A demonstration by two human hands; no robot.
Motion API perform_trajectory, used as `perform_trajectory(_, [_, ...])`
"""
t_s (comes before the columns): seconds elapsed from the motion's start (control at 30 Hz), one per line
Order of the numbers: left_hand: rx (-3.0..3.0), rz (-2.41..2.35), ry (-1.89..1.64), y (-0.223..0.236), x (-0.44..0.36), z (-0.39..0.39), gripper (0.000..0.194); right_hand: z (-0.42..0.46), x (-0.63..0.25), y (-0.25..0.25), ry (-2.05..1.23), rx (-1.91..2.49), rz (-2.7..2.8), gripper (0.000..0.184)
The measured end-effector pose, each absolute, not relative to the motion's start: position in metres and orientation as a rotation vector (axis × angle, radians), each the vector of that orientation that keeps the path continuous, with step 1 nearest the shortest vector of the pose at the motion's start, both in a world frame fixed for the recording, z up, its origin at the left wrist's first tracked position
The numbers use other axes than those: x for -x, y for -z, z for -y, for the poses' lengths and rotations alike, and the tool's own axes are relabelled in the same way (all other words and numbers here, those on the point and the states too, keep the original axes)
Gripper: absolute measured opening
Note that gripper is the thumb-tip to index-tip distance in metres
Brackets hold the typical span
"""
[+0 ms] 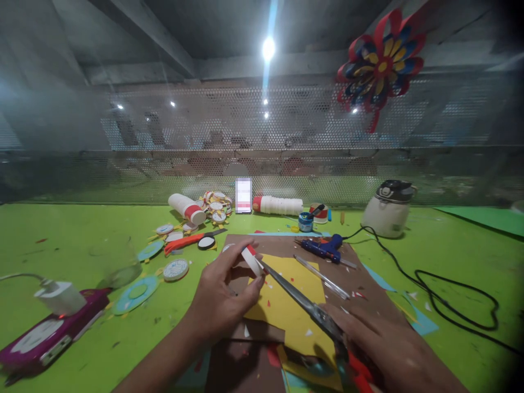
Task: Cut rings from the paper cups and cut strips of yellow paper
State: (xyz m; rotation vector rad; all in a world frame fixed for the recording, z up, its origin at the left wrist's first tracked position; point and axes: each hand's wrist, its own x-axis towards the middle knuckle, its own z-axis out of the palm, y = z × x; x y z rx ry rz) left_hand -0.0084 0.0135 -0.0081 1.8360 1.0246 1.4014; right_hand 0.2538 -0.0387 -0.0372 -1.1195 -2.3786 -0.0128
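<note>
Between the thumb and fingers of my left hand (229, 289) is a small white paper ring with a red part (252, 261). My right hand (364, 333) grips red-handled scissors (305, 303), whose blade tips reach the ring's edge. The blades look nearly closed. Below both hands lies a yellow paper sheet (282, 295) with small red and white scraps on it, on top of a brown board (364, 295). A clear glue stick (321, 277) rests just beyond the scissors, and farther back lies a blue glue gun (327, 247).
Stacked white paper cups (282, 205) lie near a lit phone (243, 195) at the back. To the left are paper discs (176, 269), an orange-handled cutter (184, 241) and a purple power strip (53, 327). A black cord (454, 278) loops right, below a white jug (387, 210).
</note>
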Motion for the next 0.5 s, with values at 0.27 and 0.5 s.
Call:
perform_trajectory(0.27, [-1.736, -1.001, -1.373, 0.007, 0.011, -0.014, 0.049, 0.03, -0.253, 0.014, -0.167, 1.356, 2.322, 0.032])
perform_trajectory(0.5, [-1.647, -0.707, -1.364, 0.005, 0.01, -0.011, 0.035, 0.026, -0.25, 0.01, -0.059, 1.473, 2.3, 0.043])
